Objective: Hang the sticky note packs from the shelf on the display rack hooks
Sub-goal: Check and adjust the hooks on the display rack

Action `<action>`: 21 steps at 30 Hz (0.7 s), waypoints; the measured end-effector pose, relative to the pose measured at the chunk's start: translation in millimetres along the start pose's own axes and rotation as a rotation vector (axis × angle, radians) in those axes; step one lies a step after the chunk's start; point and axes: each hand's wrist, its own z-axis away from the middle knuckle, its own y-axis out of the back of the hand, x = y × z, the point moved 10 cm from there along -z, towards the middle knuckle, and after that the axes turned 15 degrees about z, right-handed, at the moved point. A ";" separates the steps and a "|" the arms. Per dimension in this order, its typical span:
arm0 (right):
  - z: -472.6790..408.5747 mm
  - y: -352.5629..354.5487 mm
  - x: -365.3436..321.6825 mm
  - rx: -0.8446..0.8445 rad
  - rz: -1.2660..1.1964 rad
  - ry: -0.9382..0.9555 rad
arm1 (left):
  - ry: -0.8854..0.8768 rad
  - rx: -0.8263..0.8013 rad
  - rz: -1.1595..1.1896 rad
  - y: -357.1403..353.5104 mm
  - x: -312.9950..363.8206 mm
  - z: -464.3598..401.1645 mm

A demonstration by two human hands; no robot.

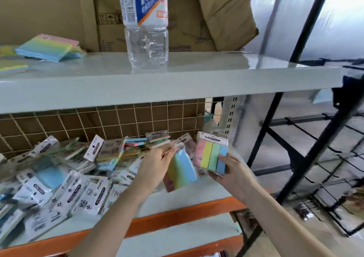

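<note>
packs (59, 180) crowd shelf left, right bare

Sticky note pack (213, 155): clear sleeve with a white header card, four vertical strips pink, yellow, green, blue; upright, held above the lower shelf (177, 199) at its right end. Second pack (182, 168): blue-green-yellow pad, tilted, blurred, just left of the first. Heap of packs (65, 178): lies jumbled over the left of the lower shelf, white headers showing. Display rack (323, 158): black wire frame with hooks, right of the shelf.
</note>
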 end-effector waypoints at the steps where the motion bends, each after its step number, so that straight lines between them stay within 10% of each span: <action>1: 6.1 10.2 -6.2 -0.008 0.016 0.014 | -0.036 -0.050 0.042 -17.3 13.4 -1.4; 9: 64.8 101.1 -44.7 -0.029 0.136 0.169 | -0.092 -0.344 0.100 -154.1 89.8 18.9; 21: 175.6 287.4 -129.3 0.393 0.595 0.533 | -0.152 -0.617 0.124 -335.4 219.7 82.2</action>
